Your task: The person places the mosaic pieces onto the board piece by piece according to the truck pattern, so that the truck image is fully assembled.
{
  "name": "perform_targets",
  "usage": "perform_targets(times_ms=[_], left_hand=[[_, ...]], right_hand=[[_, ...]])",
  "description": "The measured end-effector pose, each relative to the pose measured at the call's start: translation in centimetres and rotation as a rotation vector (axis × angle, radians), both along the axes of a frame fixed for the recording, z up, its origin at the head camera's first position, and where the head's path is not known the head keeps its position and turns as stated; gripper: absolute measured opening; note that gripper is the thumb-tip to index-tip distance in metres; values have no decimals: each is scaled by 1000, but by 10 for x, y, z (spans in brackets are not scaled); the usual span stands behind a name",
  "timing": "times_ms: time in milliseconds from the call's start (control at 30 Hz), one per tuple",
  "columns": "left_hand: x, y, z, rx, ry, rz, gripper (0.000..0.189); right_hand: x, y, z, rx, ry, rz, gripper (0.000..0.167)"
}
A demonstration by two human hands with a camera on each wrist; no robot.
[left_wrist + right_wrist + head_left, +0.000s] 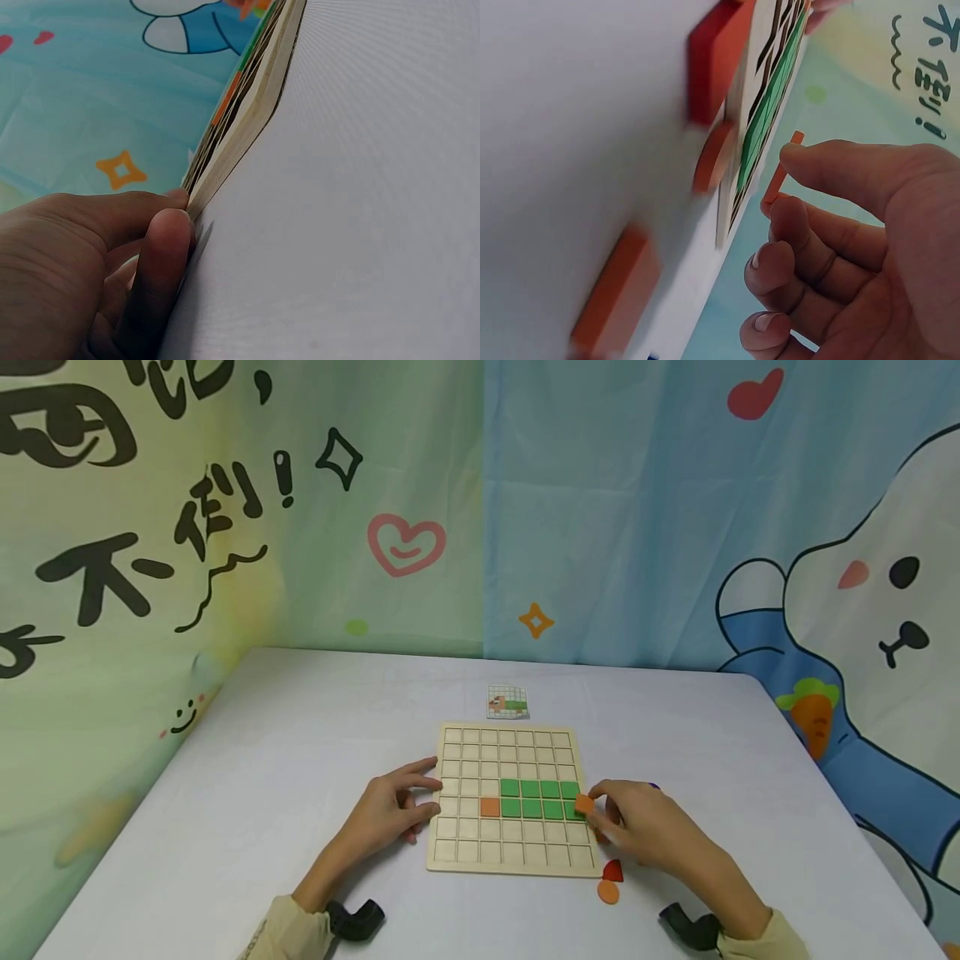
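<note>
A wooden grid board (510,856) lies on the table, with several green square tiles (530,808) and one orange tile (489,807) set in its squares. Fingertips of my left hand (386,806) touch the board's left edge; in the left wrist view this hand (97,255) meets the board's rim (244,135). Over the right edge, my right hand (648,827) pinches an orange square tile (584,804) between thumb and fingers. The right wrist view shows that tile (780,176) held above the board, apart from it, by the hand (855,217).
Beside the board's lower right corner lie a red piece (613,870) and a round orange piece (608,892). More loose pieces are partly hidden under my right hand. Behind the board sits a small pattern card (507,702). A printed curtain (600,527) hangs at the table's far side.
</note>
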State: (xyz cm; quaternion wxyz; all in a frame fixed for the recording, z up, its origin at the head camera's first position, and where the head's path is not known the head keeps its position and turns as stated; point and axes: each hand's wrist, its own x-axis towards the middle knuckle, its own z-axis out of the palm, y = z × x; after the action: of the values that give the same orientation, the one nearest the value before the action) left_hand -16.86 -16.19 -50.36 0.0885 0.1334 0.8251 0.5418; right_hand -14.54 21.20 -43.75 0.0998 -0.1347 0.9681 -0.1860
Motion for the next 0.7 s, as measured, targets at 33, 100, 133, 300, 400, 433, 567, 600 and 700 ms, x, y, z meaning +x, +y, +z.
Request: perform_targets(times_ms=[33,100,133,300,400,433,567,600,700], left_hand=[[0,0,0,-3,-1,2,33],[0,1,0,-5,-2,3,34],[0,1,0,-6,-3,3,34],[-1,2,0,-4,1,1,34],[-1,2,0,-5,5,-1,34],[-1,2,0,-6,6,-2,34],[0,1,0,-16,12,-2,33],[0,1,0,-19,14,-2,33],[0,0,-1,-24,22,-3,33]], right_hand=[[0,-3,0,-3,4,9,28],[-1,-9,0,-8,13,31,27],[-1,-12,-1,-9,22,45,27],[0,-24,-5,-28,63,109,27],[-1,-30,-7,-48,64,139,28],[-1,-32,-7,-53,64,146,28],[-1,-40,-9,-59,82,179,28],[-2,-42,-9,-56,90,182,28],[-3,-47,-10,-42,118,191,27]])
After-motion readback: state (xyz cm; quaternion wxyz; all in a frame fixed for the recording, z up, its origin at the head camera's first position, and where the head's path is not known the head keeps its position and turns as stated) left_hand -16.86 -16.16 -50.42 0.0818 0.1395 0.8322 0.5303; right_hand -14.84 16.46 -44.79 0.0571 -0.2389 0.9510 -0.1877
